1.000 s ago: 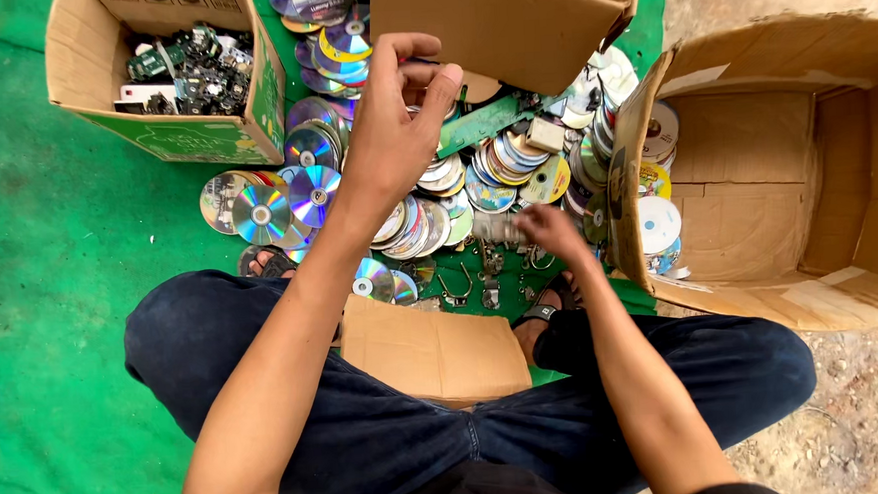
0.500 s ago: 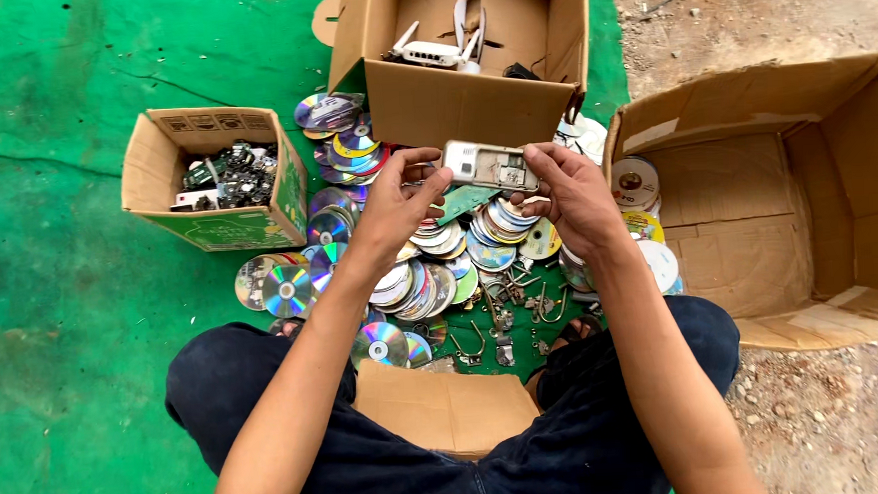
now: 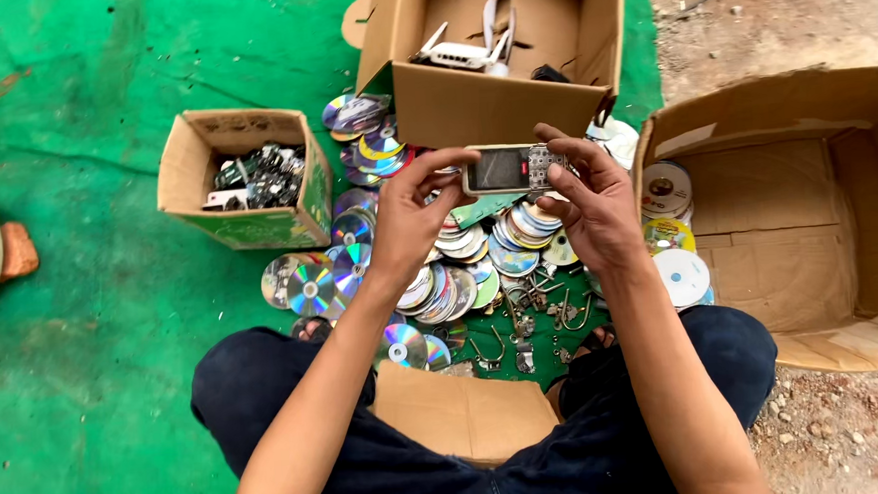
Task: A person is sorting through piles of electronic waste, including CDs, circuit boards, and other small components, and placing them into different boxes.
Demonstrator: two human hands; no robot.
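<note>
**Caller:** Since half a second ago you've kept that old phone (image 3: pixel 507 168) up between both hands, and the view has crept forward, so the tall cardboard box (image 3: pixel 492 102) behind it now fills more of the top.

**Spotter:** How's the hold?

**Caller:** Your left hand (image 3: pixel 419 210) pinches the phone's left end, thumb and fingertips closed on the casing. Your right hand (image 3: pixel 589 201) cups the keypad end, fingers curled over the top edge. It lies level: a small slab with rounded corners, pale shell, dark glossy screen, tiny button grid.

**Spotter:** And where is it?

**Caller:** Lifted in the air, just in front of the tall box's plain corrugated wall, above the heap of discs (image 3: pixel 440 267). Those are thin, round, mirror-bright, flashing rainbow colours, fanned and overlapping on the rough green mat (image 3: pixel 101 295).

**Spotter:** Anything else around the tall box?

**Caller:** Inside it, a white plastic router (image 3: pixel 469 50) with stubby antennas. Left of it, a smaller box (image 3: pixel 246 187) stuffed with dark tangled parts. Right of it, a big open carton (image 3: pixel 788 219) on its side, matte brown. Nearer you than the discs, bent metal clips (image 3: pixel 533 322) lie scattered.
</note>
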